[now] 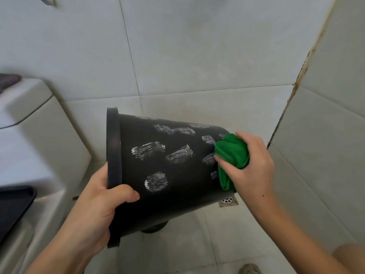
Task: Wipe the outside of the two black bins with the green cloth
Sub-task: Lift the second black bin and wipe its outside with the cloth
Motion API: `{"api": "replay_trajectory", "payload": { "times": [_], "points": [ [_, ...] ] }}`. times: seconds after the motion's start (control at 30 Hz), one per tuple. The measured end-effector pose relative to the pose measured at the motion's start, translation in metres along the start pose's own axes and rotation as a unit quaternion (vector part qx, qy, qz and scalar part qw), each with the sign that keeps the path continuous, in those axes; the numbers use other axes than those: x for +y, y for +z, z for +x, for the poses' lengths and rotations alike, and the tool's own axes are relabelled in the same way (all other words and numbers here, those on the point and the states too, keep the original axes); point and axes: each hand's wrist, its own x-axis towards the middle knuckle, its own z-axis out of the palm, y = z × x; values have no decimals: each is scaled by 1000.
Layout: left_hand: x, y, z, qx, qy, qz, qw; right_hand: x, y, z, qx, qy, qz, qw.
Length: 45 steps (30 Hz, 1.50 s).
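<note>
Left hand (102,200) grips the rim of the round black plastic bin (167,171), tipping it sideways so the right hand (250,161), clutching the bunched green cloth (232,153), reaches its smeared wall.

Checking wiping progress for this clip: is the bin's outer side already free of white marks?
No: white smudges dot the black bin, and the green cloth in the right hand sits near its base.
</note>
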Motion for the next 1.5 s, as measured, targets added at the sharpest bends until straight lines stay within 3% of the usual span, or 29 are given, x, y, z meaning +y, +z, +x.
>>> {"api": "replay_trajectory", "payload": {
  "times": [0.2,0.4,0.6,0.8,1.03,1.2,1.4,1.5],
  "points": [
    [-4,0,-2,13,13,-7,1000,4,0,1,4,-76,-79,994],
    [-5,9,-5,11,8,-21,1000,5,1,14,20,-61,-61,996],
    [-4,1,-2,12,14,-23,1000,-8,3,-8,-47,-251,-60,965],
    [-4,9,-10,11,17,-36,999,7,-3,20,17,-3,-33,999],
    [-3,8,-9,24,27,-27,999,-9,1,-4,-30,-142,-33,989],
    [-6,16,-13,21,18,-40,999,5,2,7,-1,-40,-34,999],
    [-5,17,-12,20,19,-48,998,-11,0,-19,-53,-175,-40,982],
    [-7,17,-12,11,8,-52,999,5,-1,1,-28,-64,-44,997]
  ]
}}
